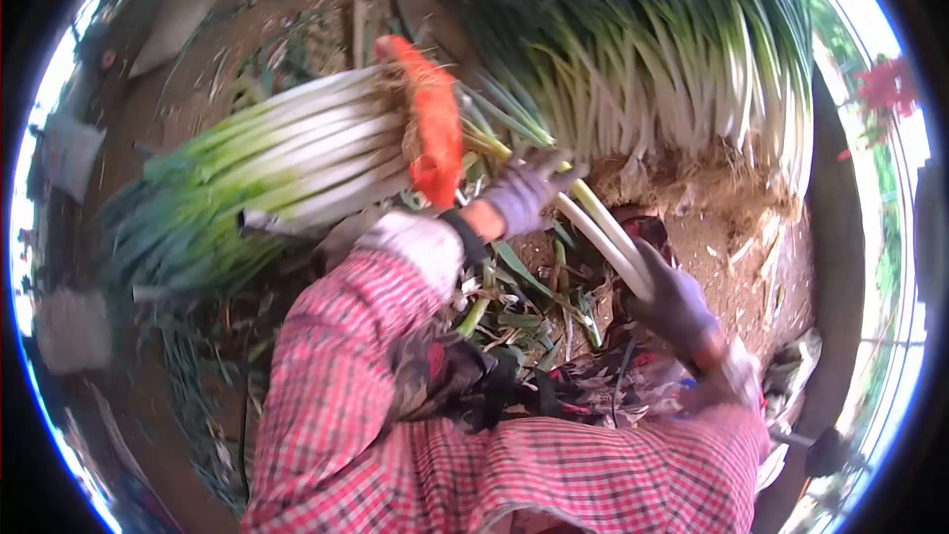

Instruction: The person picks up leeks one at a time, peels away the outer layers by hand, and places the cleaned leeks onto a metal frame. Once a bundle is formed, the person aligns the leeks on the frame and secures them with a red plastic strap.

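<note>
Both of my hands wear greyish-purple gloves and are closed on the same long green onions [605,227], two white stalks lying slantwise between them. My left hand [522,196] grips them higher up, where they turn yellow-green. Lower right, my right hand [674,309] wraps round the white ends, so the roots are hidden. Left of my left wrist lies a thick bundle of green onions [326,143], its root end beside an orange-red cloth or bag [433,129]. Beyond my hands rests a large pile of green onions [652,69], roots toward me.
Stripped leaves and stalk scraps [524,307] litter the ground below my hands. Bare brown soil [736,287] shows at the right, bordered by a dark raised edge [840,237]. A dark rod-like handle [272,224] crosses near the left bundle.
</note>
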